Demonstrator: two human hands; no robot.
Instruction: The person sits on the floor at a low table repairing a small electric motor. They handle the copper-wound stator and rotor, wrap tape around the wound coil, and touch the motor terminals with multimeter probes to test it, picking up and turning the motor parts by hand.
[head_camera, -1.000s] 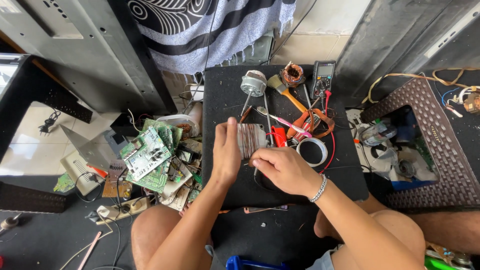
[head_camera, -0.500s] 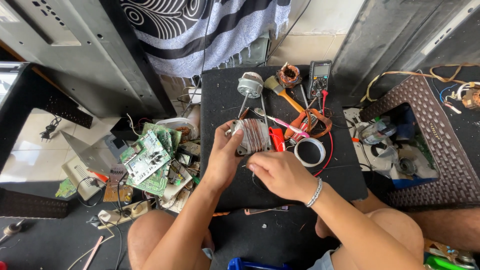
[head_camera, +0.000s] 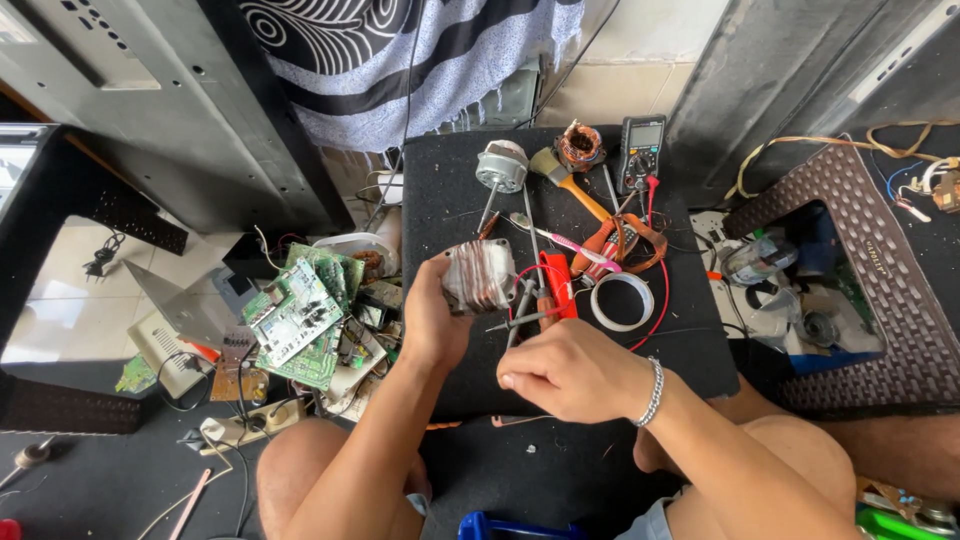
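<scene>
My left hand (head_camera: 432, 322) grips a small motor stator (head_camera: 479, 276) with copper windings, lifted a little above the black work mat (head_camera: 455, 210). My right hand (head_camera: 575, 374), with a metal bracelet at the wrist, is closed just below and to the right of the stator; it seems to pinch a thin wire that I cannot make out clearly. A thin metal probe (head_camera: 520, 320) lies between the two hands. A second small motor (head_camera: 501, 165) with a shaft rests at the back of the mat.
On the mat lie a digital multimeter (head_camera: 641, 148), a copper coil (head_camera: 579, 145), a brush (head_camera: 568, 183), a tape roll (head_camera: 621, 301), red tools and leads. Green circuit boards (head_camera: 297, 315) are heaped at the left. A brown wicker basket (head_camera: 880, 300) of parts stands at the right.
My left hand has turned and raised the stator, so its wound side now faces up. My right hand has drawn back slightly toward me.
</scene>
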